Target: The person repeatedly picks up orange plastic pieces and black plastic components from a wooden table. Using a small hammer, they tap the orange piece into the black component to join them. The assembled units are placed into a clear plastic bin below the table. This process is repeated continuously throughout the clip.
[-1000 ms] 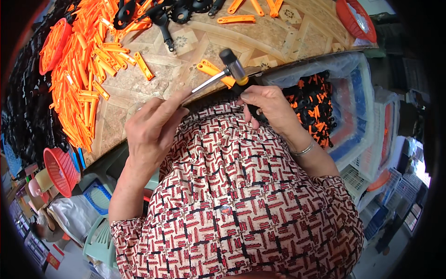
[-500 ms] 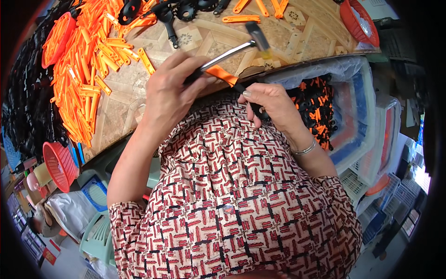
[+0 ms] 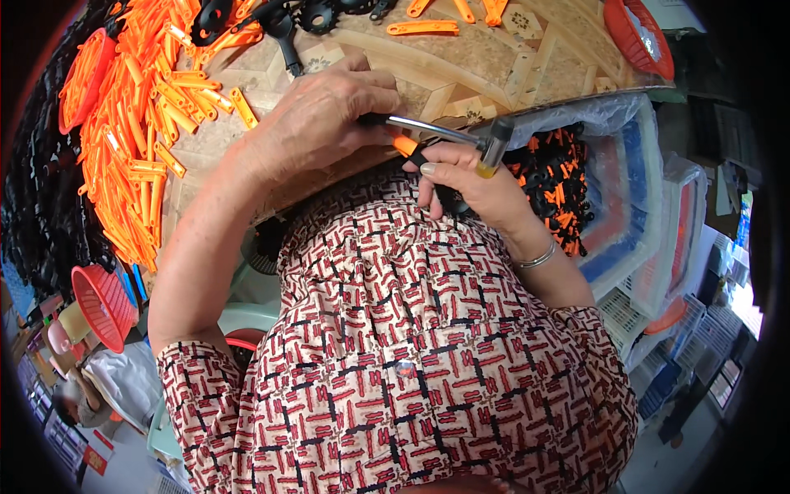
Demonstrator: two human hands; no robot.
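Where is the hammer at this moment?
In the head view, the hammer spans the upper middle, held in the left hand's grip, with its head overlapping the right hand's grip in the picture.

This looks like a small assembly workshop: orange plastic handles point(image 3: 127, 156) heaped on the table point(image 3: 485, 74), a two-faced mallet point(image 3: 494, 147), a crate point(image 3: 632, 189) of orange-and-black parts point(image 3: 559, 185).

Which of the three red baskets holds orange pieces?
The upper-left basket, beside the orange heap. By contrast, the lower-left basket shows its slatted red wall, and the upper-right basket has something pale inside.
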